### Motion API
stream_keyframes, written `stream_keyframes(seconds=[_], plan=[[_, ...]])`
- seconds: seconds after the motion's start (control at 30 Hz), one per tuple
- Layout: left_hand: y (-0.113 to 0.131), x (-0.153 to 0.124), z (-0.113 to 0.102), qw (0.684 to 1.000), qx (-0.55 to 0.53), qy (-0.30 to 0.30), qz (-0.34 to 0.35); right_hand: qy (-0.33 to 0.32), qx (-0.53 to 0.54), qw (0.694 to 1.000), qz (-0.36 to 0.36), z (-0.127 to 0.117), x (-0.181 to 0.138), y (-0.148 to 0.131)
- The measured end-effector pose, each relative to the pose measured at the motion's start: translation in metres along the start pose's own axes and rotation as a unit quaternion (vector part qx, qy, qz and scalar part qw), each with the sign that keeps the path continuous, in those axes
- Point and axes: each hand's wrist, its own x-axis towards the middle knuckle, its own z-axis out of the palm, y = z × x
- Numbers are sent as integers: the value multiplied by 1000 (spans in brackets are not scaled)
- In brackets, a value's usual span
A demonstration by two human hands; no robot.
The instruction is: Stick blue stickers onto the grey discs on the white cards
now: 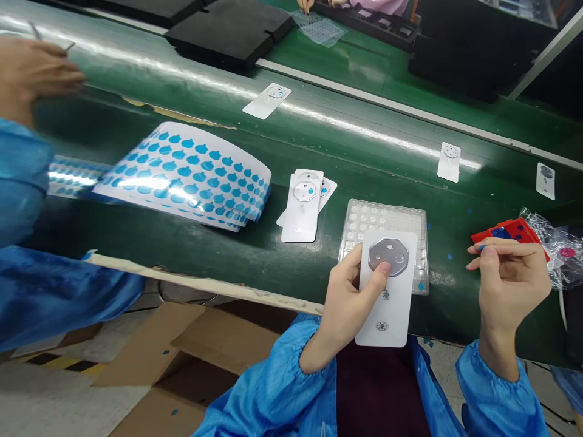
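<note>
My left hand [348, 297] grips a white card [394, 309], thumb across its face by the grey octagonal piece [389, 255]. Beneath the card lies a clear plastic tray [414, 221] with small square compartments and a blue dot in its lower right corner. Off to the right, my right hand [512, 279] pinches a small blue film sticker [481, 247] between thumb and forefinger. Just behind those fingers is a red block [519, 229] with a blue patch. Left of the tray, a few similar white cards [300, 218] overlap in a small pile, blue spots on their octagons.
A curled sheet of blue stickers [191, 170] rests to the left. Single cards [268, 101] lie further back on the green bench, near a black foam slab [230, 33]. Crumpled clear plastic [565, 255] is at far right. A co-worker's hand [40, 73] holds tweezers at left.
</note>
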Motion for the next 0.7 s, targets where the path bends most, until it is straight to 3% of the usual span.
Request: stream_keyframes(seconds=[0.13, 0.23, 0.4, 0.7], plan=[[0, 3, -4, 1000, 19, 7, 3, 41, -49, 997, 31, -24, 11, 23], [4, 3, -9, 997, 63, 49, 6, 77, -138, 987, 33, -52, 23, 50], [9, 4, -17, 985, 112, 123, -37, 11, -262, 963, 62, -95, 36, 90], [9, 10, -10, 978, 144, 127, -86, -36, -304, 946, 107, -97, 34, 108]])
